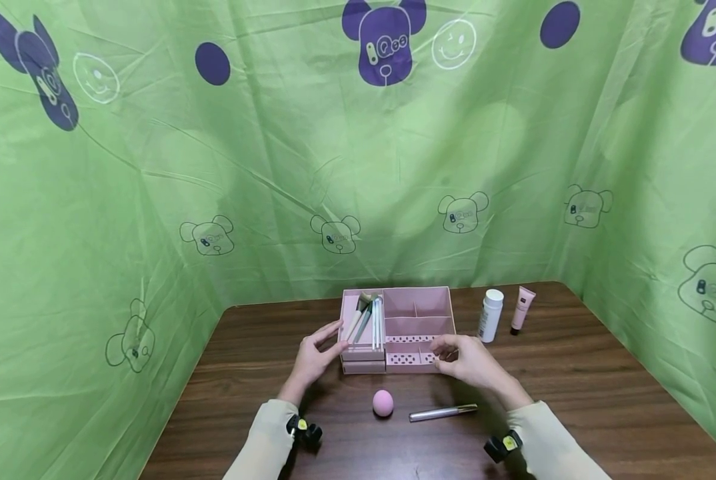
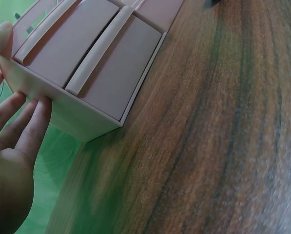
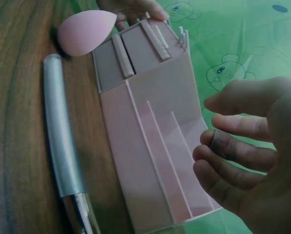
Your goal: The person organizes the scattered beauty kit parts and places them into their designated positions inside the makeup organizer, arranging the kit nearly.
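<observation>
A pink organizer box (image 1: 363, 366) stands near the table's back, brushes (image 1: 364, 320) and white sticks lying in its left part. My left hand (image 1: 315, 360) touches the box's left side; the left wrist view shows its fingertips against the side wall (image 2: 72, 107), beside two drawer fronts. Over the front right corner of the box is my right hand (image 1: 469, 363), fingers loosely bent with nothing between them; in the right wrist view the hand (image 3: 247, 146) is beside the divided compartments (image 3: 160, 161). In front of the box lie a pink egg-shaped sponge (image 1: 383, 403) and a silver pen-like stick (image 1: 442, 413).
Right of the box stand a white bottle (image 1: 491, 315) and a small pink tube (image 1: 522, 310) with a dark cap. Green printed cloth (image 1: 274, 167) hangs behind and on both sides of the brown wooden table (image 1: 244, 360).
</observation>
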Demonstrator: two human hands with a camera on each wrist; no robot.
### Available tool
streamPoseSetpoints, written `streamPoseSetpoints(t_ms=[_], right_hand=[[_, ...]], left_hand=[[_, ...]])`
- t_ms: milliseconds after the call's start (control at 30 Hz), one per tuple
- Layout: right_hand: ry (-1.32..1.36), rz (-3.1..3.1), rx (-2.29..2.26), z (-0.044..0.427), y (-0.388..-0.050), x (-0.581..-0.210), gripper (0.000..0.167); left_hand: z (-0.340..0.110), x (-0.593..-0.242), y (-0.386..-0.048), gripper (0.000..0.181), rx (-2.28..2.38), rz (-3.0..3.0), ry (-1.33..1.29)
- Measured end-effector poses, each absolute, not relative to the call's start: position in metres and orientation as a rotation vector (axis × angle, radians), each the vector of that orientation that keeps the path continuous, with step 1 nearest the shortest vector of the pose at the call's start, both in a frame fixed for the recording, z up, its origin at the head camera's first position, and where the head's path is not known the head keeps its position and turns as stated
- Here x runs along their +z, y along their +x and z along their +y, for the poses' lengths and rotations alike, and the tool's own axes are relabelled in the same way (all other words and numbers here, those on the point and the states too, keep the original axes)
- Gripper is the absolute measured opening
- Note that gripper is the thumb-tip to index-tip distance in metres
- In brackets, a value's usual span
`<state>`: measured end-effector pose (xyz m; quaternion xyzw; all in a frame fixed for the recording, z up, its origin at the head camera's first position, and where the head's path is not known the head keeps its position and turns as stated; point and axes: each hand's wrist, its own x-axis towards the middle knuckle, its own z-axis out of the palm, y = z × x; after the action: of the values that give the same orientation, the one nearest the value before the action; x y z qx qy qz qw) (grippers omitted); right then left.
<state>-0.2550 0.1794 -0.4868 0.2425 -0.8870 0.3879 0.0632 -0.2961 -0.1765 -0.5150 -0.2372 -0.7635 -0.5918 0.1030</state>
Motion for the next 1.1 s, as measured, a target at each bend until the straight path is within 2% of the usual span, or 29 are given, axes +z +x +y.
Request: streamPoseSetpoints(t_ms=[467,1100], right_hand=[[0.954,-2.658,1.116,0.177,-0.252,-0.504,0.026],[1.027,-2.731,1.102,0.179,-0.253,-0.524,0.029]], left_hand=[[-0.175,-0.511,-0.295,0.049,-1.662,-2.256,-0.697],[-0.176,-0.512,-0.293,0.05,-1.696,-2.262,-0.695]])
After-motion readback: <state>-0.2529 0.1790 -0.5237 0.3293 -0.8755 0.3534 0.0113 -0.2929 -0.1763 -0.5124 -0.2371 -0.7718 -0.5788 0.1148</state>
